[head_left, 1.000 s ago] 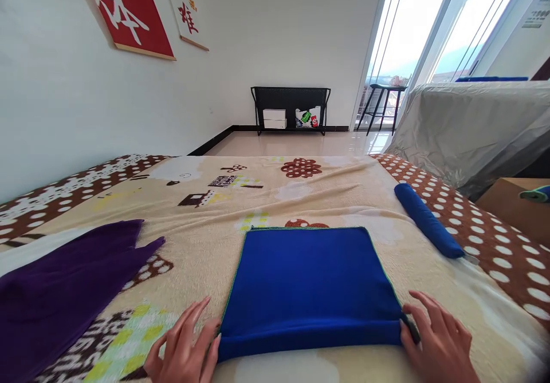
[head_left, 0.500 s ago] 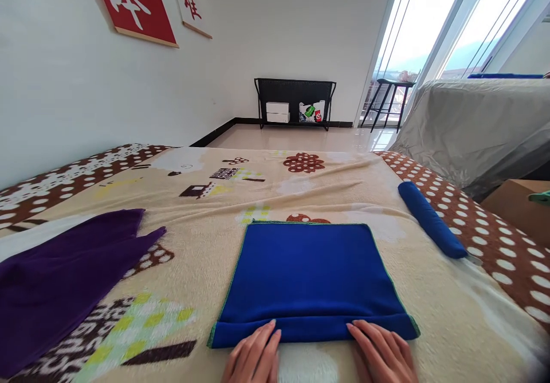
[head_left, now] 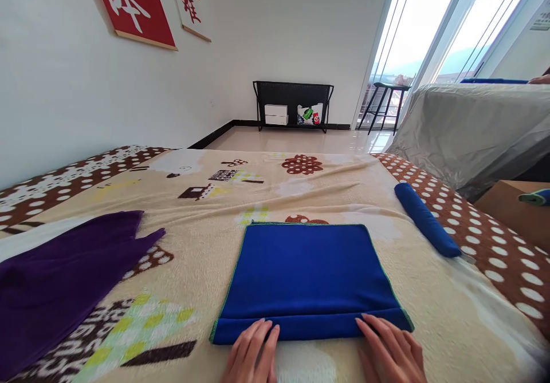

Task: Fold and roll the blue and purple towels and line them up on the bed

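A blue towel (head_left: 307,268) with a green hem lies flat on the patterned blanket (head_left: 240,200), its near edge turned over into a narrow fold. My left hand (head_left: 253,354) rests on that fold left of centre, fingers stretched flat. My right hand (head_left: 389,351) rests on the fold towards its right end, fingers also flat. Neither hand holds anything. A rolled blue towel (head_left: 425,220) lies on the dotted brown border at the right. A purple cloth (head_left: 64,280) is spread loosely at the left.
A white wall with red and white banners (head_left: 137,5) runs along the left. A black rack (head_left: 294,105) with boxes stands at the far wall. Furniture under a grey cover (head_left: 476,125) and a cardboard box (head_left: 515,208) stand at the right.
Both hands have moved in from the fold's outer ends onto its middle stretch. In the last half second the right hand slid a little rightwards along the fold.
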A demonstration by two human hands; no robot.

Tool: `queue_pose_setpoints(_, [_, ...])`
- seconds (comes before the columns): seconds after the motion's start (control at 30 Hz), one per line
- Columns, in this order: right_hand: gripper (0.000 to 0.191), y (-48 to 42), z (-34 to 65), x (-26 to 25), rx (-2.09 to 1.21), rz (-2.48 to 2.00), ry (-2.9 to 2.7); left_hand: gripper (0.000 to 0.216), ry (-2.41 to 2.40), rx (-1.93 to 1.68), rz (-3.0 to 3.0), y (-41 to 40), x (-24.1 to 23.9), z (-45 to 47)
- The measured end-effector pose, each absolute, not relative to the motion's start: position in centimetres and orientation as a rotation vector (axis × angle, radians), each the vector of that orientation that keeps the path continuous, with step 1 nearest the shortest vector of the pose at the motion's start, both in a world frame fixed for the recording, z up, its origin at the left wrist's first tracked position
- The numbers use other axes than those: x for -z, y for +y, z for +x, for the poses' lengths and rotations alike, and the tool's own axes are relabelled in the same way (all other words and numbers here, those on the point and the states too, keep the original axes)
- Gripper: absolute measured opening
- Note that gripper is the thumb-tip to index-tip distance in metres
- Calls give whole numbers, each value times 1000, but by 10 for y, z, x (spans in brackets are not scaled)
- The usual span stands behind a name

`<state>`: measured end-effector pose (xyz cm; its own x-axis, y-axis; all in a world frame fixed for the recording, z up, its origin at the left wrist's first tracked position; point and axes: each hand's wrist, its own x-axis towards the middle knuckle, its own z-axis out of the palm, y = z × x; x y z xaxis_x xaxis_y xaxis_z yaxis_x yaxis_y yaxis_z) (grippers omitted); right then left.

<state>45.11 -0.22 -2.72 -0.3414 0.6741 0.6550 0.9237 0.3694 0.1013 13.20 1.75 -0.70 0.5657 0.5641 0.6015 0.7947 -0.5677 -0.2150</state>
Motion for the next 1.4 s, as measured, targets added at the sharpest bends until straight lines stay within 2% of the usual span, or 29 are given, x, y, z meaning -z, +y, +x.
queue_pose_setpoints(0.2, [41,11,375,36,537,-1233,-1960,37,-920,738,-2353,27,15,186])
queue_pose_setpoints(0.37, [57,13,425,18,647,-1288,-2282,45,-1133,519,-2332,24,11,146])
queue_pose_setpoints(0.5, [66,6,472,17,688,-1557,-2139,54,-1472,392,-2194,14,10,102])
queue_pose_setpoints(0.63, [70,4,452,23,712,-1595,-2087,52,-1549,470,-2061,9,17,124])
queue_pose_setpoints(0.77, [61,13,394,21,686,-1300,-2210,41,-1125,545,-2286,18,21,186])
queue_pose_setpoints(0.87, [56,21,379,17,632,-1256,-2263,40,-1138,571,-2320,28,17,204])
queue_pose_setpoints(1.07, [68,22,442,23,576,-1713,-2119,57,-1607,400,-2203,35,3,130])
queue_pose_setpoints(1.17, [69,15,469,30,543,-1805,-2076,59,-1766,342,-2210,32,2,98])
queue_pose_setpoints(1.3, [64,8,487,28,516,-1746,-2105,61,-1632,530,-2201,27,-2,87])
queue_pose_setpoints(1.4, [57,-2,505,23,454,-1596,-2170,54,-1443,707,-2237,18,-10,77])
